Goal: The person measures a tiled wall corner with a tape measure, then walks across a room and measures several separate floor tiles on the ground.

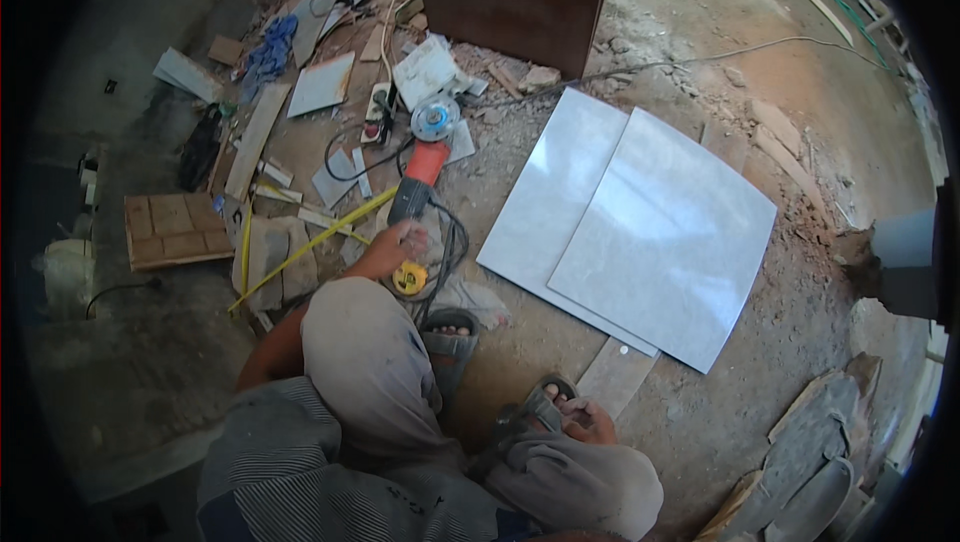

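Note:
My left hand [402,244] reaches past my left knee to the rear end of an angle grinder [418,180], its fingers curled against the dark body. The grinder has a red front and a round metallic disc [435,119] at its far end. A yellow tape measure [409,278] lies just below that hand, and its yellow blade [335,229] seems to run across the rubble on the left. My right hand [588,422] rests by my right knee beside my sandal, with curled fingers; what they hold, if anything, is hidden. Two large pale tiles [665,242] lie overlapping to the right.
A power strip [377,114] with cables stands beyond the grinder. Broken tile pieces, wood scraps and a blue cloth [268,57] litter the far left. A brown panel [510,2] stands at the back. A cable [700,61] crosses the floor, and broken slabs [820,442] lie at near right.

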`<state>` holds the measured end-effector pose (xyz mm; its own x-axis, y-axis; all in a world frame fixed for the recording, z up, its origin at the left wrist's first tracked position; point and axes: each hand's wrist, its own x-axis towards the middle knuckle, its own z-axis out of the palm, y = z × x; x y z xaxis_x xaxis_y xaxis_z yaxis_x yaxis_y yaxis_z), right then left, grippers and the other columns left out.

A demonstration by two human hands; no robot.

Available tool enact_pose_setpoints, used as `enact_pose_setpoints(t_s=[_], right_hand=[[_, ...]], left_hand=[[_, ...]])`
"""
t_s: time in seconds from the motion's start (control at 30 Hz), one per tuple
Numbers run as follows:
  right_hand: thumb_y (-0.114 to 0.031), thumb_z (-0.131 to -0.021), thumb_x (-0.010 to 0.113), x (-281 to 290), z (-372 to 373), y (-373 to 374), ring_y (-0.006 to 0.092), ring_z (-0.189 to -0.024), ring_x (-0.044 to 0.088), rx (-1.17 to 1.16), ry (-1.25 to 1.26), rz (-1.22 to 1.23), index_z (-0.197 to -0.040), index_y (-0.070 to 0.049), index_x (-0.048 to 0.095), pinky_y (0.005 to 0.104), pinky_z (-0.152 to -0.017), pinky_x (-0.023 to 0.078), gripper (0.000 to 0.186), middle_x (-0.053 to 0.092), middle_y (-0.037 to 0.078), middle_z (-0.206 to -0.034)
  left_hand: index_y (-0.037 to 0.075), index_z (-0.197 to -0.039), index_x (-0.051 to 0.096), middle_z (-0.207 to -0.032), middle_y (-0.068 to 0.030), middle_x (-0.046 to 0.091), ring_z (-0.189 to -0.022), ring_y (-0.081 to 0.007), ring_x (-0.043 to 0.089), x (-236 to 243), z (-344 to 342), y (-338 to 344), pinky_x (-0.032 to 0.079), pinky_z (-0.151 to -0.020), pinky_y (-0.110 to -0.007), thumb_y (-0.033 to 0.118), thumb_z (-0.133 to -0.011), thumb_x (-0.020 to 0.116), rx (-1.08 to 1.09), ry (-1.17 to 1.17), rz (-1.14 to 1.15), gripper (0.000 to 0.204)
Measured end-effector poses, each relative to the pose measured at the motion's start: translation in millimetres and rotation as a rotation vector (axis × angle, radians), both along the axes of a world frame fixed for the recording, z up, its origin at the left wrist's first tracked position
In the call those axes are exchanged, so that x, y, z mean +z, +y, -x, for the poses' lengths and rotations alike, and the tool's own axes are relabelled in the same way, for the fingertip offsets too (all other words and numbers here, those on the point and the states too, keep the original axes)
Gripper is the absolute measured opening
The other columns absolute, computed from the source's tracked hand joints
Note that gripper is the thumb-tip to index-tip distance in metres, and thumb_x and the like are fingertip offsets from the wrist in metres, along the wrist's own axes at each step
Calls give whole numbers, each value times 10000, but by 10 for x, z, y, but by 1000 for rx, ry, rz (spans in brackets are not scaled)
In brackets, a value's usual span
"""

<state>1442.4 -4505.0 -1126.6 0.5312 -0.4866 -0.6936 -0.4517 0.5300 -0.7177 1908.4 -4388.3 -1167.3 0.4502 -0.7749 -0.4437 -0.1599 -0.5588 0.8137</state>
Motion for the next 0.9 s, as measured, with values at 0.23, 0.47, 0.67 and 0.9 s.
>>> enact_pose_setpoints(t_s=[0.23, 0.47, 0.67, 0.9], right_hand=[[-83, -839, 605, -6, -196, -125, 89, -654, 549, 286, 38, -48, -922, -13, 604, 247, -614, 447, 108, 599, 26, -731], [-192, -887, 542, -184, -217, 114, 129, -602, 564, 317, 109, -166, -951, 17, 596, 279, -565, 447, 225, 614, 75, -721], [-184, -891, 528, -301, -258, 326, 144, -552, 570, 178, 144, -152, -945, 23, 586, 287, -526, 448, 221, 609, 92, -685], [-178, -906, 518, -256, -303, 272, 127, -488, 526, 146, 141, -189, -889, 15, 574, 277, -478, 420, 202, 590, 86, -646]], left_hand=[[-30, -1134, 518, -1021, -94, 601, -908, -144, 577, 406, 381, -493, 455, -810, -286, 153, -896, 501, -33, 200, -81, 301], [17, -1088, 566, -936, -138, 624, -847, -215, 599, 325, 432, -1067, 451, -765, -312, 242, -877, 529, -431, -180, -13, 311], [8, -1050, 582, -889, -136, 633, -824, -222, 608, 191, 460, -667, 460, -739, -319, 237, -876, 529, -331, -172, -33, 293], [-1, -991, 596, -840, -59, 620, -725, -114, 585, 19, 757, 73, 475, -650, -276, 276, -937, 461, 135, 159, -57, 313]])
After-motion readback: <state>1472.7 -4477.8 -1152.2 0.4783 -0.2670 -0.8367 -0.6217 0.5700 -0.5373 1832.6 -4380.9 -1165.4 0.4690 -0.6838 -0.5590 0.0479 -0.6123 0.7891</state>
